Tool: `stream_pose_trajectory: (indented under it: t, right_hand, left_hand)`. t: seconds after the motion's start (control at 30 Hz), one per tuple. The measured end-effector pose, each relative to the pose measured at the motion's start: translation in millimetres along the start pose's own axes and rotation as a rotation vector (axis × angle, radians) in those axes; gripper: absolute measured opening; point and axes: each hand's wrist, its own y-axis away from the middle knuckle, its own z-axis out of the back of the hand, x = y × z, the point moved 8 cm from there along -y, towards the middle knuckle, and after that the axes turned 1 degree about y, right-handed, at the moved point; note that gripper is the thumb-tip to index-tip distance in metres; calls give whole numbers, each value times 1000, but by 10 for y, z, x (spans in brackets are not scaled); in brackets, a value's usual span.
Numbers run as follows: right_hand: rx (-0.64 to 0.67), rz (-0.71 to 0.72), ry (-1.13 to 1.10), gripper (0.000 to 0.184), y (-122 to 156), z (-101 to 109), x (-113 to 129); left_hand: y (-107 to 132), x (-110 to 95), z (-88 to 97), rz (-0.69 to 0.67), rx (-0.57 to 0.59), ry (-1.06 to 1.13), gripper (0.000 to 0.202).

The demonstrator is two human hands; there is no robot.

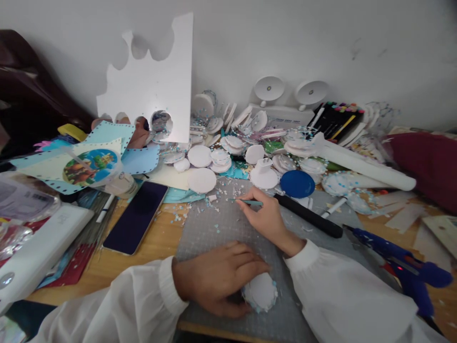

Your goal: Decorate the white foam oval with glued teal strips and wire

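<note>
My left hand (217, 278) lies on the grey cutting mat (214, 228) near its front edge, fingers curled over a white foam disc (262, 291) with a pale blue rim. My right hand (266, 216) reaches forward across the mat and pinches a thin teal tool (252, 202), its tip pointing left among small foam scraps. Both arms wear white sleeves.
A dark phone (137, 216) lies left of the mat. Several white foam discs (202, 180) and a blue disc (297, 184) crowd the back, under a cut foam sheet (157, 85). A black-handled tool (309, 215) and a blue glue gun (400, 262) lie right. Markers (335, 119) stand by the wall.
</note>
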Motion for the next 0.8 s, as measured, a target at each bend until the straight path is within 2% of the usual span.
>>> stream_pose_trajectory:
  t: [0.2, 0.3, 0.43, 0.57, 0.8]
  right_hand:
    - [-105, -45, -66, 13, -27, 289, 31]
    - [-100, -56, -81, 14, -31, 360, 37]
    - [-5, -43, -61, 11, -14, 200, 0]
    - [75, -43, -49, 7, -7, 5, -50]
    - [65, -63, -42, 9, -3, -32, -64]
  left_hand:
    - [-3, 17, -40, 20, 61, 3, 65]
    - [-10, 14, -20, 21, 44, 13, 69]
    - [-12, -28, 130, -16, -93, -3, 78]
    - [6, -77, 315, -42, -257, -31, 60]
    - [15, -213, 279, -205, -270, -121, 37]
